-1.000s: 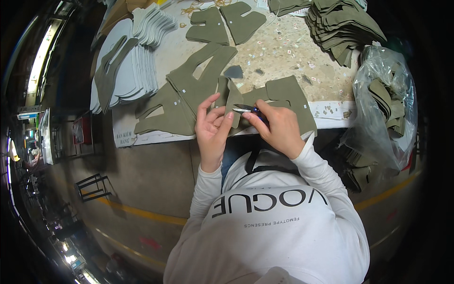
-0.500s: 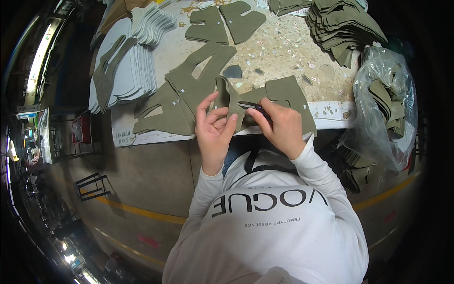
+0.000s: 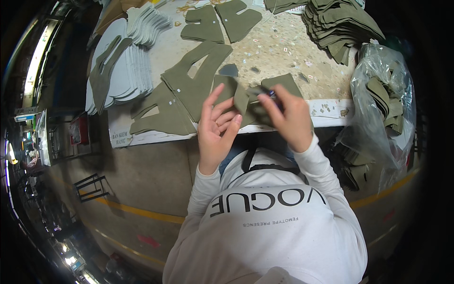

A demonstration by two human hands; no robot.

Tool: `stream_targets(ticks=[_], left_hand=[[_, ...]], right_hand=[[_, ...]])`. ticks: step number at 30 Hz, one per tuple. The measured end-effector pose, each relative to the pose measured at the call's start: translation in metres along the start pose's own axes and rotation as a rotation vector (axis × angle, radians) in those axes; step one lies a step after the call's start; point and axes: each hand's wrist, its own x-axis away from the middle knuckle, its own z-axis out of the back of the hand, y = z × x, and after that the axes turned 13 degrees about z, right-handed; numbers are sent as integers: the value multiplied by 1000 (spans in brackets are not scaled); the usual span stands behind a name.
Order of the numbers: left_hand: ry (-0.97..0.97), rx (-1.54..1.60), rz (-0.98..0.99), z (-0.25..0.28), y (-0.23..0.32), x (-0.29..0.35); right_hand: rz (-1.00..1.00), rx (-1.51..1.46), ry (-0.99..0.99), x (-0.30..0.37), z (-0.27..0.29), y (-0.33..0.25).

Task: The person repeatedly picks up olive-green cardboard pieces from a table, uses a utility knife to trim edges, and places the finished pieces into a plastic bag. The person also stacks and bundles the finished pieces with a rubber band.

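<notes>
My left hand (image 3: 216,135) pinches an olive-green cut piece (image 3: 241,98) between thumb and fingers, and the piece stands up folded above the table's front edge. Close on its right, my right hand (image 3: 292,118) is closed around small black snips (image 3: 270,93); hand and blades are smeared by motion. I cannot tell whether the blades touch the piece. Under and behind the hands lie more olive pieces with small white stickers, among them a flat slotted piece (image 3: 163,112) at the left and another piece (image 3: 282,85) partly hidden by my right hand.
Stacked pale-blue pieces (image 3: 135,71) stand at the table's left, a slotted olive piece (image 3: 106,68) on top. An olive stack (image 3: 338,23) is at the far right. A clear plastic bag (image 3: 373,118) with olive pieces hangs at the right edge. Small stickers and dark scraps litter the tabletop (image 3: 279,52).
My right hand with the snips has moved slightly right and up, away from my left hand. The held piece has turned and tipped between my left fingers.
</notes>
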Motion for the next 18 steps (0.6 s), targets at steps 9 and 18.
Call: stream_targets(ticks=[9,18], left_hand=[[392,-710,-131,30,28,1],[438,-1101,-121,17,6,-1]], right_hand=[[-103,336,149,-30,90,72],[-103,-221,66,12,76,63]])
